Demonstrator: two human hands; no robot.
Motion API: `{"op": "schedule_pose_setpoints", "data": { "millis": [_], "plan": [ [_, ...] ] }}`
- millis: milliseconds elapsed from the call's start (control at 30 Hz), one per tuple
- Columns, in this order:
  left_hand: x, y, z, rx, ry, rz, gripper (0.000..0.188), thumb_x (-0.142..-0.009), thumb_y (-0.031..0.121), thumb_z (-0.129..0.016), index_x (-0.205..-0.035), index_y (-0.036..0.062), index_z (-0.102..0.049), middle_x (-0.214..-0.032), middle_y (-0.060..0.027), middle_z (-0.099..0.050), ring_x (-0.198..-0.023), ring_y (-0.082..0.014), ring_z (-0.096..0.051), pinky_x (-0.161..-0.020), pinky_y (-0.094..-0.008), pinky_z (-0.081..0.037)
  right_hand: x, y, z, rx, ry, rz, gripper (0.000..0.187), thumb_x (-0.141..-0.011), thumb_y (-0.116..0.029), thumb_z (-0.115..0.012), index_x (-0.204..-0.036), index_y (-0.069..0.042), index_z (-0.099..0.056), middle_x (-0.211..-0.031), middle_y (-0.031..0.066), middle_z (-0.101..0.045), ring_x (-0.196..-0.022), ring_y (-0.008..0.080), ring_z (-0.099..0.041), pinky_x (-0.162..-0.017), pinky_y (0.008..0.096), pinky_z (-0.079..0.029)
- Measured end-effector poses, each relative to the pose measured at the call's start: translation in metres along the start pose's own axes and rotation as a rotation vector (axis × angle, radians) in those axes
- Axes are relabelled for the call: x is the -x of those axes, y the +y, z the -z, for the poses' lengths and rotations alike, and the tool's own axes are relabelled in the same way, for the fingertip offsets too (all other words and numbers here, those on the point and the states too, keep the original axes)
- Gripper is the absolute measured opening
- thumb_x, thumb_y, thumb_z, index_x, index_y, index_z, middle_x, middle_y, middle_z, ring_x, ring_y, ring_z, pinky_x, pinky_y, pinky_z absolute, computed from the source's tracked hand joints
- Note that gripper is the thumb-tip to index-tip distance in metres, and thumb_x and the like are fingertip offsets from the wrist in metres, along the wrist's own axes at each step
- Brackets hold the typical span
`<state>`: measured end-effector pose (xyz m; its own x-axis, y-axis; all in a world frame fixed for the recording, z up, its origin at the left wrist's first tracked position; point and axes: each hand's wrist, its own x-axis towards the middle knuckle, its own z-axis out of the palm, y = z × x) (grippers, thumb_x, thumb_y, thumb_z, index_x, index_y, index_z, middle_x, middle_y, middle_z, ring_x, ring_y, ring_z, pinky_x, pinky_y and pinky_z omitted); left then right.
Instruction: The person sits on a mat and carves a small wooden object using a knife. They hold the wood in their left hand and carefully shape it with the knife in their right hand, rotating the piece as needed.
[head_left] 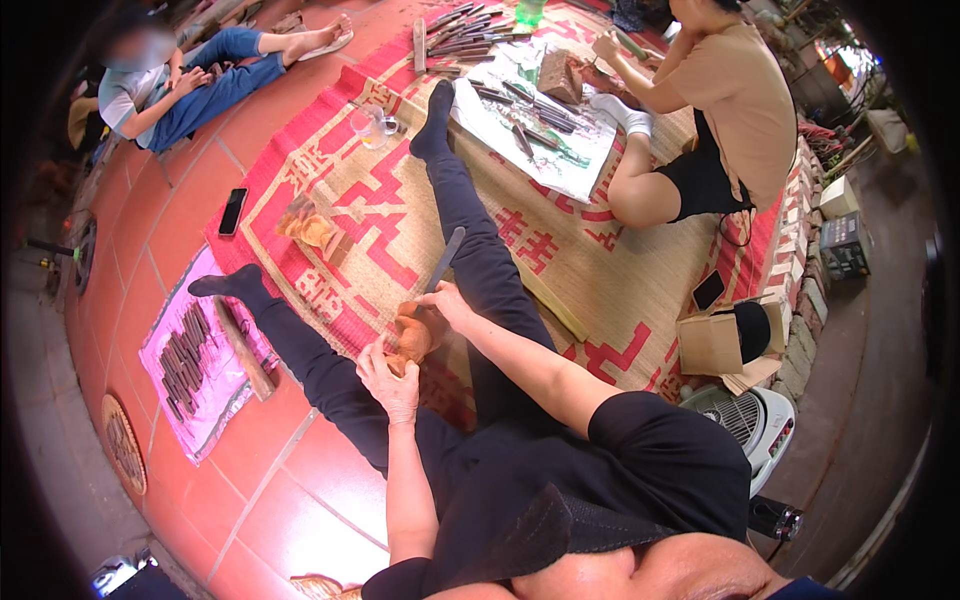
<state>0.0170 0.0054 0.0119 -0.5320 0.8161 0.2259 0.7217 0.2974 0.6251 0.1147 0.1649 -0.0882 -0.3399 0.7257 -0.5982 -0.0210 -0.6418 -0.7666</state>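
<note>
Between my legs I hold a reddish-brown carved wooden figure (413, 338). My left hand (388, 385) is closed around its lower end, fingers bent against the wood. At the figure's upper end my right hand (450, 304) grips a long flat grey metal file (447, 258), its rounded tip pointing away from me. The file's lower part is hidden by the hand and figure, so I cannot tell exactly where it touches the wood. A second, lighter carved wooden figure (312, 230) stands on the patterned mat (380, 225) beyond my left knee.
Carving chisels (183, 365) lie in rows on a pink cloth (215, 425) at left, beside a wooden stick (243, 350). A phone (232, 212) lies nearby. Across the mat a person (740, 100) sits by a white sheet (570, 180) with tools. A fan (745, 425) stands at right.
</note>
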Motion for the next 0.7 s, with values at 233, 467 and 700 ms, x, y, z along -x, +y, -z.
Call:
{"op": "schedule_pose_setpoints", "data": {
  "millis": [233, 467, 700],
  "plan": [
    [0.000, -0.005, 0.005, 0.024, 0.017, 0.020, 0.063, -0.061, 0.008, -0.066, -0.123, 0.0098, -0.054, -0.114, -0.0130, -0.049, -0.112, -0.0323, -0.046, -0.101, -0.0435, -0.034, 0.018, -0.018, -0.006, 0.016, -0.186, 0.001, 0.026, -0.072, -0.012, -0.078, -0.086, -0.003, -0.059, -0.080, 0.0086, -0.063, -0.073, 0.0190, -0.060, -0.069, 0.0322, -0.048],
    [0.000, -0.005, 0.000, 0.023, 0.022, 0.014, 0.064, -0.060, 0.008, -0.066, -0.123, 0.0107, -0.054, -0.114, -0.0125, -0.050, -0.112, -0.0325, -0.046, -0.100, -0.0434, -0.036, -0.001, 0.001, 0.004, -0.038, -0.072, -0.006, 0.024, -0.072, -0.012, -0.078, -0.086, -0.004, -0.061, -0.080, 0.0071, -0.063, -0.073, 0.0172, -0.060, -0.069, 0.0299, -0.047],
    [-0.001, -0.006, 0.000, 0.010, 0.021, 0.027, 0.064, -0.060, 0.008, -0.066, -0.123, 0.0112, -0.054, -0.114, -0.0125, -0.049, -0.111, -0.0331, -0.046, -0.100, -0.0436, -0.036, 0.011, -0.007, -0.002, -0.050, -0.024, -0.017, 0.027, -0.072, -0.015, -0.078, -0.086, -0.003, -0.057, -0.079, 0.0086, -0.062, -0.071, 0.0175, -0.059, -0.069, 0.0313, -0.048]
  ]
}}
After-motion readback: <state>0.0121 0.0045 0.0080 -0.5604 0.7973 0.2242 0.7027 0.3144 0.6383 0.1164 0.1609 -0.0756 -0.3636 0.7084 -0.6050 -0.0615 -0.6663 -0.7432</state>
